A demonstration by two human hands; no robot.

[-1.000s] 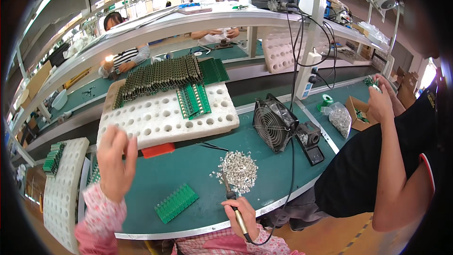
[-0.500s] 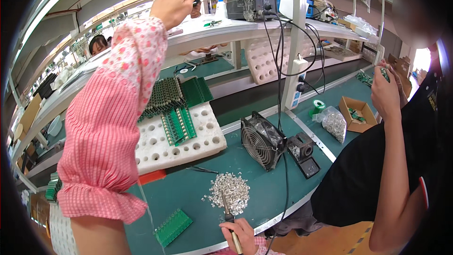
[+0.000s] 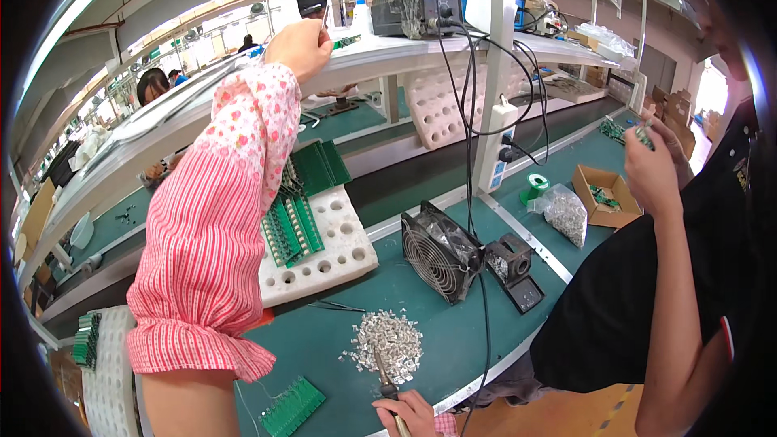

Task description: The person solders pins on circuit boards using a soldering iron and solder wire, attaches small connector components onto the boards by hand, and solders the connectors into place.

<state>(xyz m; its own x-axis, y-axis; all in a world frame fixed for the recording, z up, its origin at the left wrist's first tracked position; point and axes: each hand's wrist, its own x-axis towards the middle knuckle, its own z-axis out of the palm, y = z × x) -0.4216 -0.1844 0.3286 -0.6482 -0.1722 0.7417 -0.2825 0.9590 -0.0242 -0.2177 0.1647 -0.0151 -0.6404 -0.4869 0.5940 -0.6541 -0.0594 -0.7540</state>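
My left hand [image 3: 301,48], in a pink-and-white sleeve, is raised at the shelf's edge, fingers closed on a thin thing too small to name. Low in the middle, my right hand [image 3: 411,414] grips a soldering iron [image 3: 388,389], its tip over the near side of a pile of small silvery metal parts [image 3: 390,341]. Left of that lies a green circuit board [image 3: 293,408] with a thin wire beside it. Black tweezers [image 3: 338,306] lie behind the pile. Partly behind my sleeve, more circuit boards [image 3: 324,168] rest on a white foam block [image 3: 356,251].
A black fan [image 3: 441,255] and a soldering iron stand [image 3: 511,267] sit right of the pile, cables hanging near them. Farther right are a solder spool [image 3: 535,186], a bag of metal parts [image 3: 565,214] and a cardboard box [image 3: 607,194]. A co-worker in black [image 3: 623,307] stands close by.
My left hand has come slightly lower; the thin thing above its fingers shows less. The view has shifted a little. My right hand still holds the soldering iron at the pile.
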